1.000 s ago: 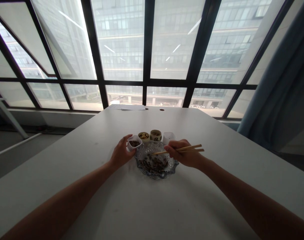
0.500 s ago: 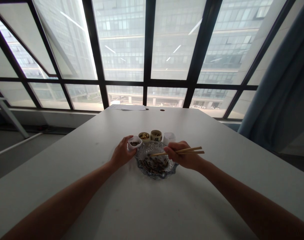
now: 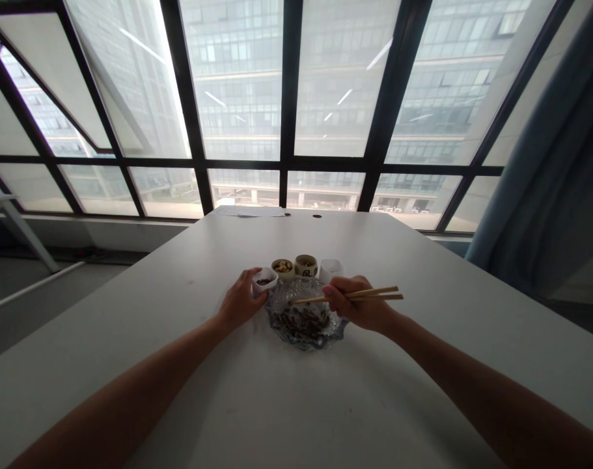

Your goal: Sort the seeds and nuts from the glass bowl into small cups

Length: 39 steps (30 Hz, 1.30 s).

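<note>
My left hand [image 3: 242,299] grips a small white cup [image 3: 265,279] with dark bits inside, at the left rim of a clear, wavy-edged glass bowl [image 3: 303,344]. Dark brown elongated pieces [image 3: 303,322] lie in the bowl. A pair of wooden chopsticks [image 3: 374,294] is in my right hand [image 3: 357,304], which is closed around them over the bowl's right side. Their tips point left above the bowl; whether they pinch anything is too small to tell. Behind the bowl stand a cup of yellowish pieces [image 3: 282,267], a cup with a dark printed character [image 3: 306,266] and another white cup [image 3: 330,268].
These things stand on a long white table [image 3: 179,365]. Sheets of paper [image 3: 250,212] lie at its far end, near two round holes. Beyond it are large black-framed windows [image 3: 286,98], with a blue curtain [image 3: 535,176] on the right.
Almost nothing differs. Both hands, with the white cup and the chopsticks, sit very slightly farther right in the picture, and the view has shifted a little.
</note>
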Tool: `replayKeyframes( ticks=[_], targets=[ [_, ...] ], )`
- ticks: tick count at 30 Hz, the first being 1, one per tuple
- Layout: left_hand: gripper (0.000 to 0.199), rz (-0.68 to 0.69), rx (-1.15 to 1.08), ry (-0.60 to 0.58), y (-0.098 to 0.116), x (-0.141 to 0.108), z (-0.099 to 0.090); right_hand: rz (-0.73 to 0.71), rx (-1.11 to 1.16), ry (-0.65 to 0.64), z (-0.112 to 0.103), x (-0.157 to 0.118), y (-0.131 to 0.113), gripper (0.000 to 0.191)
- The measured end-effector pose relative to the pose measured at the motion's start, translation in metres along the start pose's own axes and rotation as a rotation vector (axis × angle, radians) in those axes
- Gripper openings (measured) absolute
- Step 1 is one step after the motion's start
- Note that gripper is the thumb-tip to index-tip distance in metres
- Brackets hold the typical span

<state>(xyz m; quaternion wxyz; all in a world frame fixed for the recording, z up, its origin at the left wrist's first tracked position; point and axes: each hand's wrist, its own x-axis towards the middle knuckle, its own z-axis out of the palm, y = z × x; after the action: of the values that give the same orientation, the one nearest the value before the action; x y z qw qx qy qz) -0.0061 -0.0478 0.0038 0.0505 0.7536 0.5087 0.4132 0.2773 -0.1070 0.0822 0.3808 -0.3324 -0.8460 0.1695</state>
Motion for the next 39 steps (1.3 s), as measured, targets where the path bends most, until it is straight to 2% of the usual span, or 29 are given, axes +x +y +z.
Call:
replayKeyframes(
  ticks=[5, 11, 33, 39],
  targets=[
    [0.050, -0.002, 0.007, 0.004, -0.0002, -0.0001, 0.0001, 0.029, -0.008, 0.040, -0.0029, 0.0008, 0.0021, 0.049],
    [0.049, 0.001, 0.022, -0.007, -0.0010, -0.0001, 0.0005, 0.021, 0.021, -0.071, -0.0019, 0.0017, 0.0015, 0.045],
    [0.047, 0.001, 0.011, 0.007, 0.0007, -0.0003, 0.0007, 0.010, -0.034, -0.034, 0.0060, -0.0009, 0.0023, 0.048],
    [0.046, 0.006, 0.022, 0.008, -0.0005, 0.0004, 0.0012, 0.017, 0.010, 0.035, 0.0016, 0.0004, 0.0008, 0.046]
  ],
)
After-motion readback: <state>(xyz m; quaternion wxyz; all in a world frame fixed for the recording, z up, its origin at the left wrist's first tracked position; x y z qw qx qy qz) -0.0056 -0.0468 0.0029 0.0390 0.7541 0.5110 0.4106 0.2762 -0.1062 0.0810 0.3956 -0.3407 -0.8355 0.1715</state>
